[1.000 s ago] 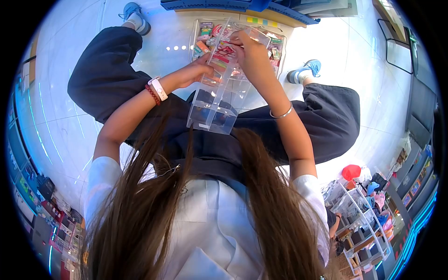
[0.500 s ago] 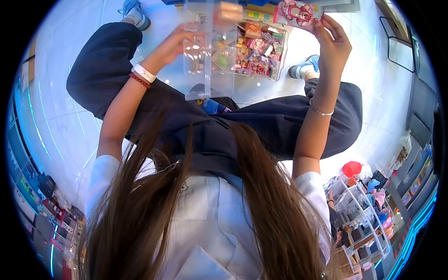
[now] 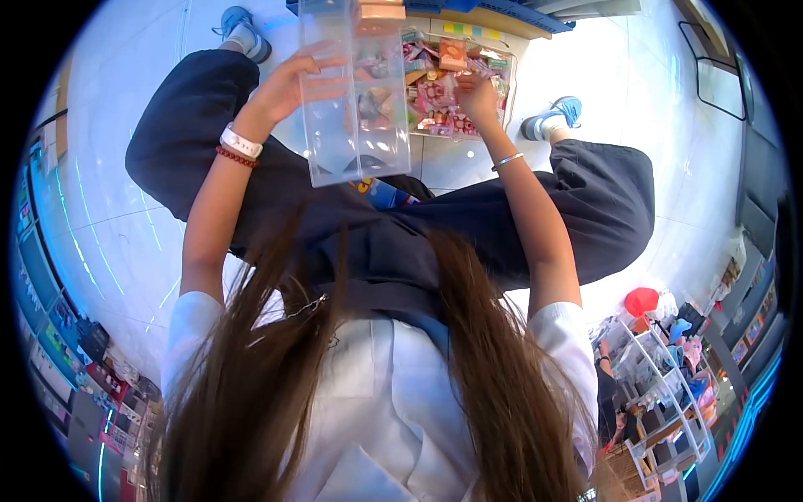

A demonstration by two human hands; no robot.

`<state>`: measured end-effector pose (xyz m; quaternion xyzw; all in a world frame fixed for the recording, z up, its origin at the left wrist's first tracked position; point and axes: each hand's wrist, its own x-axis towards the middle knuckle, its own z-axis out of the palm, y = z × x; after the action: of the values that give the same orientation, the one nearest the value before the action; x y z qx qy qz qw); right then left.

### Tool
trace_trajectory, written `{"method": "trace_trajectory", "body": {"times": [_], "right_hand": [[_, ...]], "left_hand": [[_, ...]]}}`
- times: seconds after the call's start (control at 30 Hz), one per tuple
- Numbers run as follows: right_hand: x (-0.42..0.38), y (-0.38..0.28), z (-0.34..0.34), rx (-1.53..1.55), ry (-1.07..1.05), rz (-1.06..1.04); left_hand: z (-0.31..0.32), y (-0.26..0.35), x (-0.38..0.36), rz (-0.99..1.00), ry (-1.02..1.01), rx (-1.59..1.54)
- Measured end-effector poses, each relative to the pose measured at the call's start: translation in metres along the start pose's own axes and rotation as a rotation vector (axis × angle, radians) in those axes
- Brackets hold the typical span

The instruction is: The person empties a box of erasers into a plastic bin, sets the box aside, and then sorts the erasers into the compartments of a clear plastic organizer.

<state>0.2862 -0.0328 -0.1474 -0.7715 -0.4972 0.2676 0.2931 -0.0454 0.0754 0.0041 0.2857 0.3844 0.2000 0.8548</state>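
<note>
A clear plastic divided box (image 3: pixel 330 151) is tilted up in front of me, with a few small packets in its compartments and an orange-pink box (image 3: pixel 381 12) at its top. My left hand (image 3: pixel 293 84) holds the clear box at its left side, the fingers seen against the plastic. My right hand (image 3: pixel 477 96) reaches over a tray (image 3: pixel 510 79) filled with small pink, red and green packets. Its fingers are bent down at the packets; whatever they hold, if anything, is hidden. An orange packet (image 3: pixel 452 54) lies on the pile.
A blue and tan shelf edge (image 3: pixel 502 21) runs behind the tray. My legs are spread on the white tiled floor (image 3: pixel 100 151), around a blue packet (image 3: pixel 383 194). A white rack (image 3: pixel 661 385) with goods stands at the lower right, with a person beside it.
My right hand has moved left and down to the tray, and the pink bear packet it held up is no longer seen in it. The clear box has shifted left.
</note>
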Motion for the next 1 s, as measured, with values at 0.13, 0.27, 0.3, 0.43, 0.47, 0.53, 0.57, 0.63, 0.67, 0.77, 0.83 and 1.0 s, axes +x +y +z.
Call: {"method": "trace_trajectory", "body": {"times": [0.13,0.27,0.3,0.43,0.47,0.53,0.57,0.63,0.67,0.77,0.83,1.0], "right_hand": [[-0.008,-0.028,-0.012,-0.370,0.287,-0.518],[-0.035,-0.041,0.005,-0.380,-0.311,-0.638],[-0.048,-0.045,0.011,-0.380,-0.309,-0.638],[-0.083,-0.033,0.034,-0.541,-0.309,-0.464],[-0.087,-0.022,0.041,-0.513,-0.209,-0.488],[-0.081,-0.011,0.052,-0.478,-0.122,-0.483],[-0.077,-0.007,0.055,-0.363,-0.170,-0.387],[-0.069,-0.002,0.056,-0.249,-0.217,-0.291],[-0.062,0.003,0.054,-0.225,-0.242,-0.381],[-0.043,-0.008,0.030,-0.297,-0.325,-0.311],[-0.022,-0.065,-0.027,-0.376,-0.376,-0.076],[-0.011,-0.165,-0.152,-0.392,0.078,-0.410]], "left_hand": [[0.013,-0.009,-0.016,-0.117,0.006,-0.171],[0.008,-0.017,-0.017,-0.098,-0.036,-0.199],[0.010,-0.018,-0.016,-0.081,-0.015,-0.140],[0.022,-0.019,-0.016,-0.044,0.061,-0.054],[0.023,-0.020,-0.016,-0.044,0.059,-0.053],[0.022,-0.023,-0.014,-0.062,0.085,-0.094],[0.022,-0.025,-0.014,-0.064,0.086,-0.093],[0.022,-0.028,-0.015,-0.058,0.100,-0.116],[0.023,-0.030,-0.015,-0.059,0.100,-0.117],[0.024,-0.036,-0.015,-0.060,0.112,-0.097],[0.029,-0.039,-0.016,-0.072,0.113,-0.089],[0.039,-0.050,-0.010,-0.097,0.028,-0.071]]}}
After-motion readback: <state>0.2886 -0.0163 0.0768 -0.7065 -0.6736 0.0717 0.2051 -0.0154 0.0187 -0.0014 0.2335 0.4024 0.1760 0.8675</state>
